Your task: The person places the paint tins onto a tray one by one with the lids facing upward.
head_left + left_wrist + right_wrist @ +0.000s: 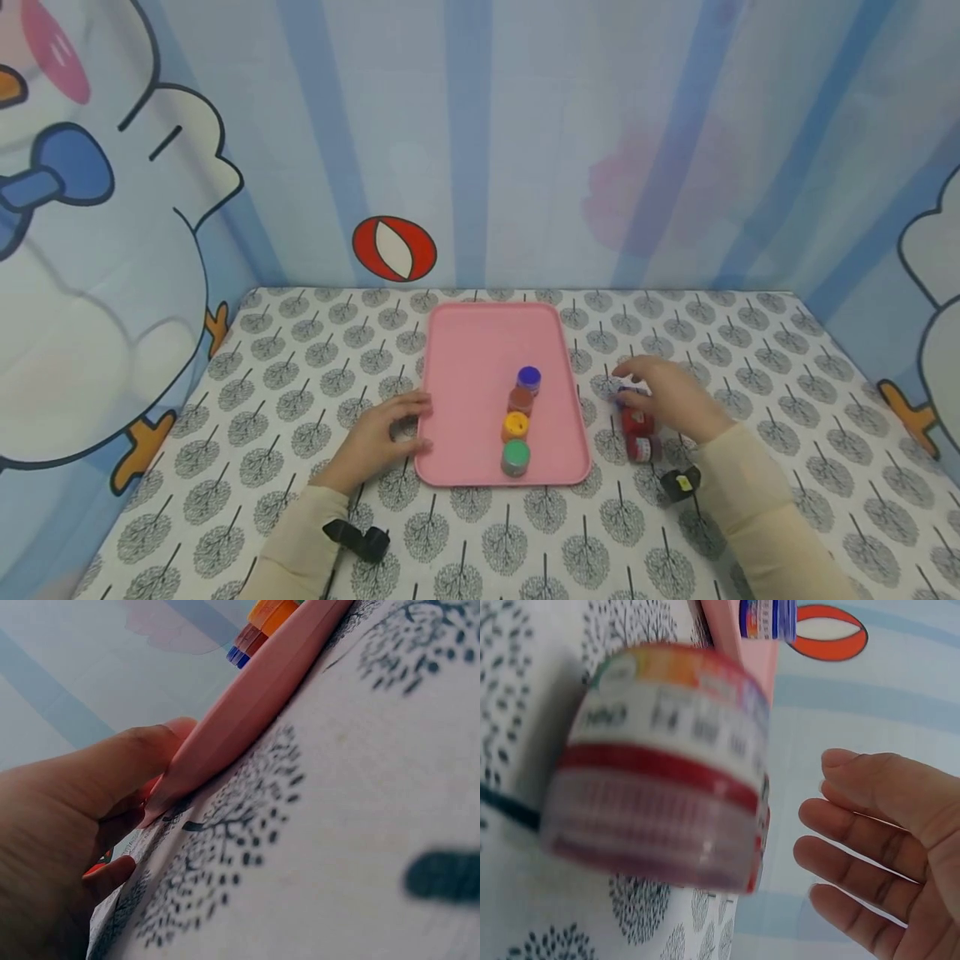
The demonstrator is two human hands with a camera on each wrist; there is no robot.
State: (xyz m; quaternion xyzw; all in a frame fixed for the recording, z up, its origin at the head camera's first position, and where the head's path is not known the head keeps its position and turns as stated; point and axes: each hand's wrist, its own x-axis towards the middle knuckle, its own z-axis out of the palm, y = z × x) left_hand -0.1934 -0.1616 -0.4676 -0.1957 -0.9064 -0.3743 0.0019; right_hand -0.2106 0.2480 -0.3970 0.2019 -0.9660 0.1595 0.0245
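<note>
My left hand [378, 442] is at the left edge of a pink tray [472, 358], thumb and fingertips spread along the rim. In the left wrist view, the digits touch the tray's side [240, 712]. Four small paint jars stand in a line on the tray: blue [528, 380], brown [521, 402], yellow-orange [515, 426] and green [516, 457]. My right hand [667, 396] hovers with loosely bent, parted fingers over several jars right of the tray. The nearest is a red jar with a white label [641, 450]; a darker red jar [637, 422] sits beyond it, partly hidden.
A white cloth with grey tree prints [315, 417] covers the table. Behind it hangs a blue striped backdrop [525, 150] with cartoon figures. Black straps with small cameras [360, 542] are on both wrists, over pale sleeves [765, 517].
</note>
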